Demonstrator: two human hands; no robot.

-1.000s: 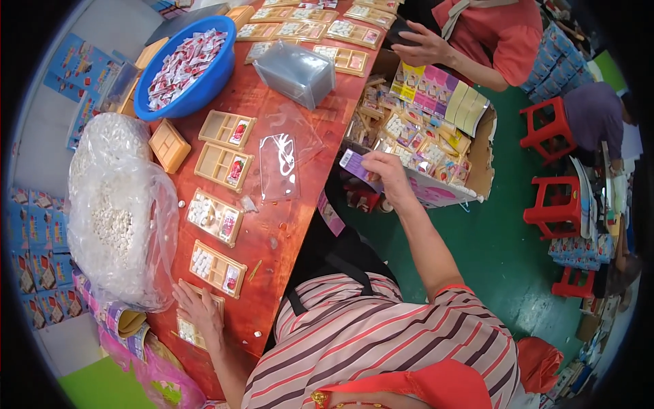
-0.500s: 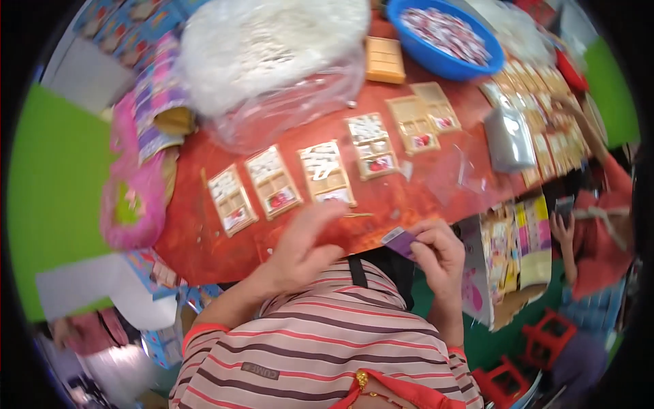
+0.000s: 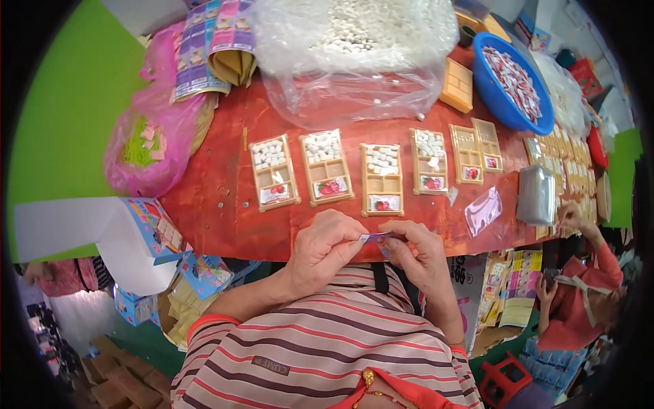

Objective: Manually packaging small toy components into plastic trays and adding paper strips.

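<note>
Small card (image 3: 374, 238) is sitting pinched between both hands at the near edge of the red desk (image 3: 218, 204), long axis running left-right; left hand (image 3: 325, 247) is gripping its left end, right hand (image 3: 417, 253) its right end, compartment trays (image 3: 381, 178) lying just beyond.

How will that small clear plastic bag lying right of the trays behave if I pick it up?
The clear plastic bag looks thin, flat and crinkled, so it will probably flop and weigh almost nothing. Its glossy film may slip, and a nudge would likely slide it across the red table.
</note>
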